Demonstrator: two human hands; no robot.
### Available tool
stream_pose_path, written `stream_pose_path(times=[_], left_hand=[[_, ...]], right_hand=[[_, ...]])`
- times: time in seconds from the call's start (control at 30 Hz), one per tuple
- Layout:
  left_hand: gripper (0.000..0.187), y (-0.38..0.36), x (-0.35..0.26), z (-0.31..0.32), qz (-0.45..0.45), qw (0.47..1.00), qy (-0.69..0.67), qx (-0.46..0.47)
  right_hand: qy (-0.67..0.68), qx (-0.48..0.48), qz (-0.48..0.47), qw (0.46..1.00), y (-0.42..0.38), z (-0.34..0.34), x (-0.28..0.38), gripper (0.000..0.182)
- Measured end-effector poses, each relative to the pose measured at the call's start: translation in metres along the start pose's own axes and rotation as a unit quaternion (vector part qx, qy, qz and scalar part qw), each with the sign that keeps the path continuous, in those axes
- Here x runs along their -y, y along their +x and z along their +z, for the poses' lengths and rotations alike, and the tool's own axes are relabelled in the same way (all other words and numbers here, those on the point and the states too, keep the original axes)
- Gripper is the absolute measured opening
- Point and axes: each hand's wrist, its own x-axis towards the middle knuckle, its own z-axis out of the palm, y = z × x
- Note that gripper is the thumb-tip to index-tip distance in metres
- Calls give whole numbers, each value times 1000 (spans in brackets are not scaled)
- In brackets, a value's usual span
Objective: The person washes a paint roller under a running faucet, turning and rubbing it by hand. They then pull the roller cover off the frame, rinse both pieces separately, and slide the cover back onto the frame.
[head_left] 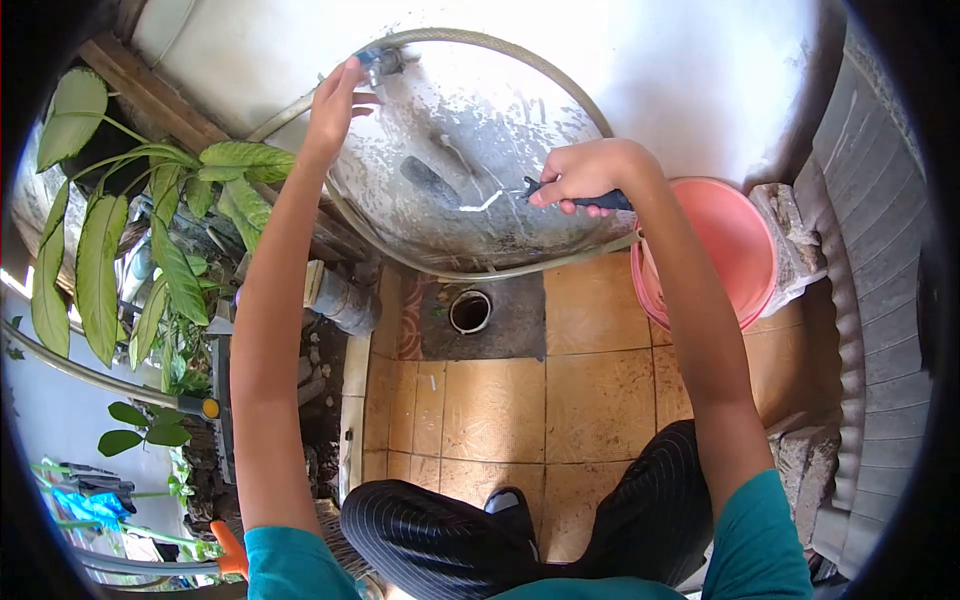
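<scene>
My left hand [338, 105] reaches up to a tap [378, 66] on the wall, its fingers at the tap's blue handle, where a hose [480, 40] is attached. In my right hand [590, 178] is the black handle of a tool [610, 200] with a thin, bent, whitish end that points left in front of the stained wall. The fingers of my right hand are wrapped round that handle. Whether the fingers of my left hand press on the tap's handle is hard to tell.
The hose loops down the wall [700, 90] above a round floor drain [470, 312]. A pink basin [735, 245] stands at the right, near a corrugated grey sheet [890, 250]. Leafy plants [100, 260] and a pipe piece [345, 300] are on the left. Tiles [495, 405] cover the floor.
</scene>
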Motion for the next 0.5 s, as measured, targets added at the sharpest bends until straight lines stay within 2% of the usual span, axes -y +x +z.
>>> stream_pose_path(times=[0.2, 0.33, 0.4, 0.47, 0.5], left_hand=[[47, 27, 14, -8, -31, 999, 7, 38], [44, 33, 20, -4, -26, 1000, -10, 1], [44, 36, 20, -10, -37, 998, -25, 40], [40, 30, 17, -10, -29, 999, -36, 28], [38, 25, 16, -9, -39, 999, -28, -12]], right_hand=[[-12, 19, 11, 1000, 4, 3, 3, 36], [-16, 25, 7, 1000, 10, 6, 4, 36], [-39, 35, 23, 998, 16, 8, 5, 36], [-51, 39, 26, 998, 16, 11, 8, 37], [-59, 38, 26, 997, 16, 13, 11, 37]])
